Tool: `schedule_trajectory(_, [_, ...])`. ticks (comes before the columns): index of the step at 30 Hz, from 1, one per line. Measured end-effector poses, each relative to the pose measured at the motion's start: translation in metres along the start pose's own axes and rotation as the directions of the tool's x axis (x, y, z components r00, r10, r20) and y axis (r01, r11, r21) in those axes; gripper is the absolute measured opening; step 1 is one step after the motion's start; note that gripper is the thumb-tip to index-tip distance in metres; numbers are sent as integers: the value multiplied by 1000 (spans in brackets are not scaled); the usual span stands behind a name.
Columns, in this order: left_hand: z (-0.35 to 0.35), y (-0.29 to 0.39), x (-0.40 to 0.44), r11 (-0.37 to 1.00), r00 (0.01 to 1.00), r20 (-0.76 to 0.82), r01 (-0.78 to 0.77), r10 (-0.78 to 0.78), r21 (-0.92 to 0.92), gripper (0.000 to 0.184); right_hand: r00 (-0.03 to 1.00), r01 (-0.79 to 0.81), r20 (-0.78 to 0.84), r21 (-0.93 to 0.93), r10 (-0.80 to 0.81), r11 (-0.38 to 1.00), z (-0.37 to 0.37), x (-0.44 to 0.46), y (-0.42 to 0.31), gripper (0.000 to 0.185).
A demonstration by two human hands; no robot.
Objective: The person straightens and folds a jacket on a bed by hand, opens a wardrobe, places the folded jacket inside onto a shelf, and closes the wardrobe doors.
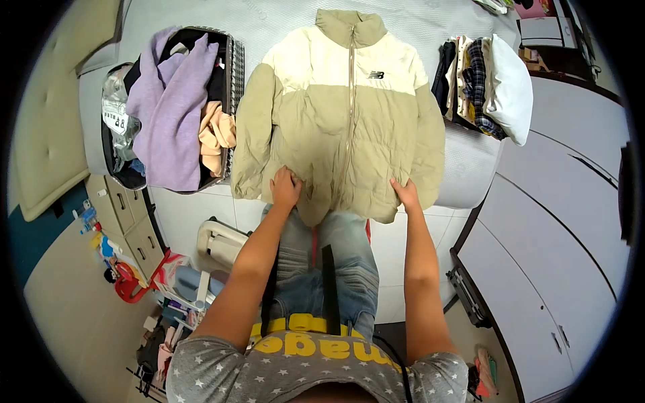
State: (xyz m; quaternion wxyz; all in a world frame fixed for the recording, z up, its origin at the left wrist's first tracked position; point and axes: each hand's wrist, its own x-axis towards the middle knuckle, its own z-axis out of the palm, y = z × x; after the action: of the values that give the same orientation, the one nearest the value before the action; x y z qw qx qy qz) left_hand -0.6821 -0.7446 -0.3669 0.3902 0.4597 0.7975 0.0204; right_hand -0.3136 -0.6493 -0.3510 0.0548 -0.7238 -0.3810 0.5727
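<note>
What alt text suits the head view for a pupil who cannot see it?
A person's left hand and right hand hold the lower part of a khaki and cream puffer jacket, laid on a pale surface. An open case topped with a purple garment lies to its left; folded clothes stand to its right.

"NB" logo (375, 75) on jacket (326, 124), "mage" (324, 345) on shirt (306, 368)

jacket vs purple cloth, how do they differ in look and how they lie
The jacket is cream and olive; the purple cloth is one colour. The jacket lies spread out, while the cloth drapes over the case. Left hand and right hand touch the jacket; neither touches the cloth. Both are fabric.
</note>
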Motion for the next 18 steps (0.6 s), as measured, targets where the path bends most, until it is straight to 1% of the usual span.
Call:
schedule_trajectory(1, [-12, 18, -9, 996, 997, -4, 75, -75, 56, 41, 1000, 10, -29, 41, -9, 999, 1, -3, 2, 62])
schedule_trajectory(2, [-18, 29, -14, 983, 989, -10, 149, -149, 111, 47, 1000, 9, -30, 42, -8, 999, 2, -7, 5, 62])
schedule_trajectory(3, [-12, 31, -10, 983, 989, -6, 146, -146, 111, 47, 997, 0, 72, 55, -4, 999, 3, -10, 10, 63])
schedule_trajectory(4, [-3, 33, -3, 969, 982, -31, 190, -188, 160, 55, 986, -10, 169, 65, -1, 998, 3, -12, 13, 63])
schedule_trajectory(5, [5, 35, 4, 950, 972, -55, 233, -227, 206, 65, 987, -15, 160, 61, 5, 998, 3, -13, 17, 63])
schedule_trajectory(6, [8, 39, 16, 953, 974, -43, 227, -223, 201, 65, 985, 27, 168, 31, -32, 999, 4, -14, 23, 63])
schedule_trajectory(7, [6, 42, 35, 916, 936, -7, 345, -351, 207, 65, 981, 72, 178, 2, -71, 997, 5, -12, 33, 63])
schedule_trajectory(8, [6, 46, 47, 863, 881, 28, 456, -473, 218, 66, 979, 125, 162, -4, -122, 992, 6, -9, 42, 57])
schedule_trajectory(9, [11, 49, 50, 868, 884, 44, 446, -466, 218, 66, 982, 114, 150, -10, -112, 993, 2, -14, 40, 57])
schedule_trajectory(11, [6, 45, 51, 912, 924, -80, 381, -373, 154, 55, 986, 8, 166, -53, 1, 999, 3, -24, 17, 50])
schedule_trajectory(12, [4, 34, 46, 909, 922, -81, 386, -378, 159, 55, 985, 5, 173, -50, 3, 999, 2, -30, 12, 50])
schedule_trajectory(13, [1, 20, 39, 968, 973, -56, 217, -225, -130, 45, 982, -26, 186, -50, 35, 998, -2, -34, 6, 47])
schedule_trajectory(14, [-4, 6, 31, 913, 995, -81, 23, -61, -407, 37, 978, -56, 197, -50, 65, 997, -6, -38, -1, 44])
schedule_trajectory(15, [-26, -4, 15, 663, 977, 116, 207, -178, -720, 35, 978, -55, 201, -44, 63, 998, -11, -47, -11, 44])
schedule_trajectory(16, [-57, -10, -5, 291, 919, 338, 387, -203, -875, 34, 988, -81, 136, 77, 70, 994, -18, -59, -21, 45])
schedule_trajectory(17, [-84, -22, -19, 47, 865, 489, 496, -113, -867, 31, 993, -101, 73, 196, 88, 975, -24, -70, -30, 46])
schedule_trajectory(18, [-105, -39, -25, -188, 798, 602, 593, 14, -783, 28, 993, -103, 78, 201, 89, 974, -31, -78, -39, 46])
